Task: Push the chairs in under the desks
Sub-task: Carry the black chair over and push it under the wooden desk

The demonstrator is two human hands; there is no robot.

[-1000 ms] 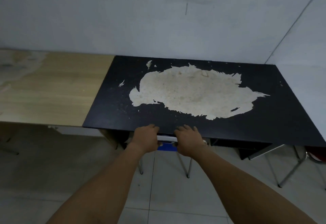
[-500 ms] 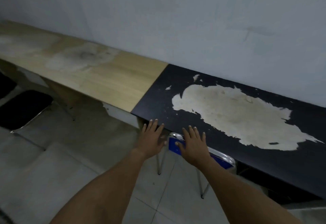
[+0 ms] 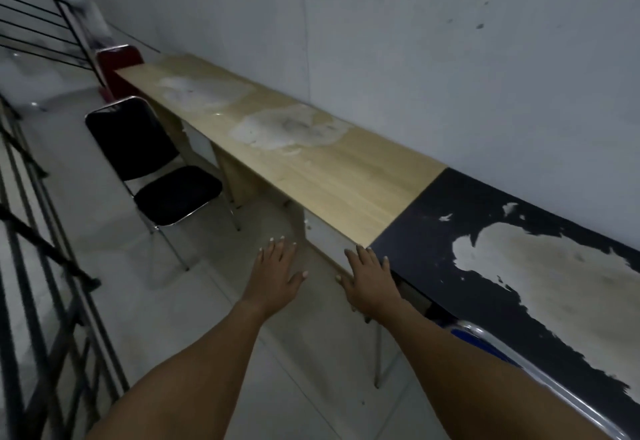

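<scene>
Ahead, black chair [image 3: 162,169] outside wooden desk [image 3: 311,162]

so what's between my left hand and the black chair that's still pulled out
In the head view, only bare pale tiled floor lies between the left hand and the black padded chrome-framed chair.

A: Chairs?
B: Black chair [image 3: 162,176], padded seat, chrome frame, stands out on the floor beside the wooden table [image 3: 311,162], not tucked in. Blue chair [image 3: 485,339], chrome-framed back, sits pushed in against the black table [image 3: 450,231].
A: Tables?
B: End to end along the wall, both tops worn and peeling.
</scene>
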